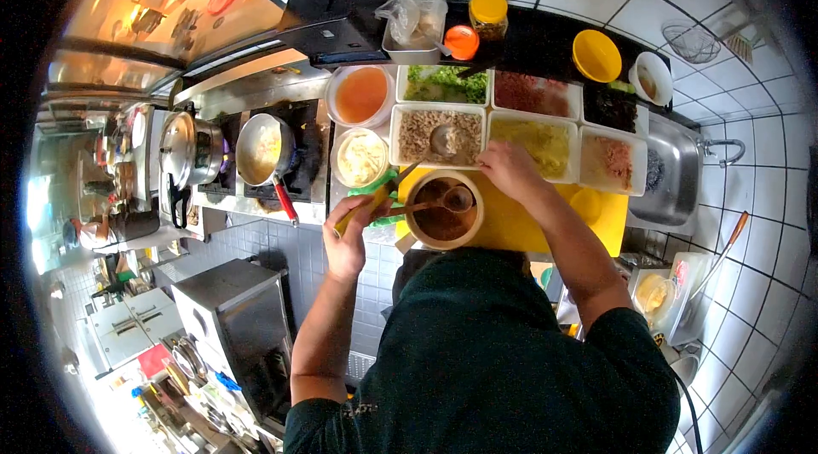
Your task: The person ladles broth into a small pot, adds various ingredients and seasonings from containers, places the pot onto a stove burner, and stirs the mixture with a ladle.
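My left hand (348,235) is wrapped around the yellow handle of a ladle (444,141). The ladle's bowl lies in a white container of crumbly brown mince (417,132). My right hand (514,169) has its fingers drawn together at the near right corner of that container; whatever they hold is hidden. Below and between the hands stands a round pot of brown sauce (436,231), with a wooden spoon (458,198) resting in it. Beside my right hand is a container of yellow-green shreds (545,140).
A yellow board (520,228) lies under the pot. Containers of chopped greens (434,80), red pieces (532,92) and pink shreds (615,162) surround the mince. Left are an orange liquid bowl (361,96) and a frying pan (262,150) on the stove. A sink (673,198) is right.
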Motion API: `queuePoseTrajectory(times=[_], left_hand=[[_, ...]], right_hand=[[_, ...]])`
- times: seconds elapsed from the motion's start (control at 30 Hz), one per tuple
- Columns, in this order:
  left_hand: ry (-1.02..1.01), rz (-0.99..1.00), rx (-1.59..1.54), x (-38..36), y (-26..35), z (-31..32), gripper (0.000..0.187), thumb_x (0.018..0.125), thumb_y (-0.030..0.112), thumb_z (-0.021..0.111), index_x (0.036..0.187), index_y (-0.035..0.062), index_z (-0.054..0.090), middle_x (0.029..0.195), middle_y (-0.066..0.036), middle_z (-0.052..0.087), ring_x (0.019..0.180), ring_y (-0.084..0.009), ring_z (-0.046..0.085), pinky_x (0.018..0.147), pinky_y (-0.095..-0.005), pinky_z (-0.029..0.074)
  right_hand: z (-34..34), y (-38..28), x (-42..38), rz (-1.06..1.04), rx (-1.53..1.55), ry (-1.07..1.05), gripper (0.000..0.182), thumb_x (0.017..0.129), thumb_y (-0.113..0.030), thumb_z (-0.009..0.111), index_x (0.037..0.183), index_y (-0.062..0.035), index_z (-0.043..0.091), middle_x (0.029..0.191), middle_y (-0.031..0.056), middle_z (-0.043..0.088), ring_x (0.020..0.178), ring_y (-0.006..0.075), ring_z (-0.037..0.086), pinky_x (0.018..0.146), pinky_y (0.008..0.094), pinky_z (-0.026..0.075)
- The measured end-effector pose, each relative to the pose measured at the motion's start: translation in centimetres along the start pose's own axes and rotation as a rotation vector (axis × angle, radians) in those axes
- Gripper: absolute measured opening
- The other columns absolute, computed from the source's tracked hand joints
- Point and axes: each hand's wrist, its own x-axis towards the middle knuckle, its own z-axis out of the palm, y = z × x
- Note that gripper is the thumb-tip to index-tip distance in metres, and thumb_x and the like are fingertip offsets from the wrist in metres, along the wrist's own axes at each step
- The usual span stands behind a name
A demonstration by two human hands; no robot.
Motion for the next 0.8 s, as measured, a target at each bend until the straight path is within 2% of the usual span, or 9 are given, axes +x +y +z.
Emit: queuePoseTrajectory(times=[0.1, 0.2, 0.3, 0.4, 0.5, 0.6, 0.67, 0.73, 0.8], left_hand=[[0.035, 0.052, -0.041, -0.8, -0.2, 0.2, 0.015, 0.096, -0.003, 0.053, 0.107, -0.0084, 0.062, 0.109, -0.017, 0.067, 0.103, -0.0290, 0.069, 0.093, -0.0380, 0.054], [0.018, 0.107, 0.053, -1.6, 0.2, 0.4, 0.015, 0.095, -0.004, 0.053, 0.107, -0.0069, 0.062, 0.111, -0.016, 0.066, 0.104, -0.0271, 0.068, 0.095, -0.0380, 0.052], [0.003, 0.152, 0.139, -2.1, -0.2, 0.2, 0.016, 0.094, -0.006, 0.056, 0.108, -0.0035, 0.064, 0.111, -0.014, 0.067, 0.106, -0.0229, 0.065, 0.096, -0.0355, 0.050], [0.034, 0.221, 0.244, -2.1, -0.8, 0.0, 0.015, 0.094, -0.005, 0.057, 0.106, -0.0029, 0.065, 0.111, -0.014, 0.067, 0.107, -0.0223, 0.064, 0.096, -0.0352, 0.050], [0.062, 0.210, 0.265, -1.9, -1.5, -0.4, 0.019, 0.096, 0.004, 0.054, 0.110, -0.0081, 0.059, 0.110, -0.020, 0.066, 0.101, -0.0347, 0.069, 0.096, -0.0435, 0.054], [0.125, 0.109, -0.050, -2.1, -1.2, 0.4, 0.018, 0.097, 0.005, 0.054, 0.110, -0.0064, 0.058, 0.107, -0.021, 0.066, 0.099, -0.0374, 0.069, 0.093, -0.0465, 0.056], [0.156, 0.098, -0.205, -2.1, -1.3, 0.2, 0.018, 0.098, 0.007, 0.054, 0.112, -0.0053, 0.057, 0.108, -0.021, 0.067, 0.099, -0.0362, 0.070, 0.092, -0.0464, 0.057], [0.213, 0.099, -0.336, -2.3, -1.2, -0.6, 0.019, 0.099, 0.008, 0.054, 0.113, -0.0045, 0.056, 0.109, -0.021, 0.067, 0.099, -0.0359, 0.070, 0.092, -0.0472, 0.057], [0.297, 0.116, -0.445, -2.7, -1.1, -1.9, 0.020, 0.099, 0.010, 0.054, 0.113, -0.0039, 0.055, 0.110, -0.023, 0.066, 0.100, -0.0366, 0.070, 0.093, -0.0489, 0.057]], right_hand=[[-1.1, -1.6, 0.2, 0.058, 0.016, 0.003, 0.023, 0.086, -0.011, 0.069, 0.108, -0.0072, 0.070, 0.094, 0.0156, 0.063, 0.087, 0.0342, 0.065, 0.075, 0.0467, 0.054], [-3.0, -4.4, 1.8, 0.131, 0.060, 0.008, 0.033, 0.094, -0.022, 0.063, 0.126, -0.0154, 0.063, 0.106, 0.0150, 0.065, 0.092, 0.0325, 0.067, 0.081, 0.0434, 0.055], [-1.2, -3.4, 4.1, 0.123, -0.056, -0.025, 0.039, 0.095, -0.022, 0.060, 0.133, -0.0191, 0.057, 0.120, 0.0186, 0.063, 0.100, 0.0341, 0.066, 0.085, 0.0441, 0.055], [0.0, -2.2, 5.3, 0.124, -0.133, -0.096, 0.036, 0.093, -0.018, 0.060, 0.129, -0.0156, 0.060, 0.128, 0.0202, 0.060, 0.105, 0.0355, 0.065, 0.087, 0.0445, 0.055], [0.1, -1.6, 4.7, 0.069, -0.002, -0.013, 0.035, 0.089, -0.012, 0.061, 0.124, -0.0119, 0.063, 0.128, 0.0194, 0.060, 0.101, 0.0364, 0.066, 0.084, 0.0444, 0.055], [-2.0, -2.3, 4.1, 0.100, -0.032, -0.098, 0.035, 0.087, -0.010, 0.063, 0.122, -0.0107, 0.064, 0.130, 0.0192, 0.060, 0.097, 0.0358, 0.067, 0.081, 0.0438, 0.056], [-1.1, -1.6, 3.4, 0.074, -0.047, 0.034, 0.035, 0.088, -0.010, 0.063, 0.123, -0.0112, 0.065, 0.129, 0.0187, 0.061, 0.093, 0.0352, 0.068, 0.078, 0.0438, 0.056], [-1.5, -2.1, 2.8, 0.091, -0.044, 0.053, 0.036, 0.089, -0.011, 0.062, 0.124, -0.0114, 0.064, 0.125, 0.0183, 0.062, 0.091, 0.0349, 0.068, 0.077, 0.0438, 0.056], [-3.0, -3.0, 2.4, 0.147, -0.029, -0.043, 0.036, 0.089, -0.011, 0.062, 0.125, -0.0111, 0.064, 0.121, 0.0180, 0.064, 0.091, 0.0348, 0.067, 0.076, 0.0438, 0.056]])
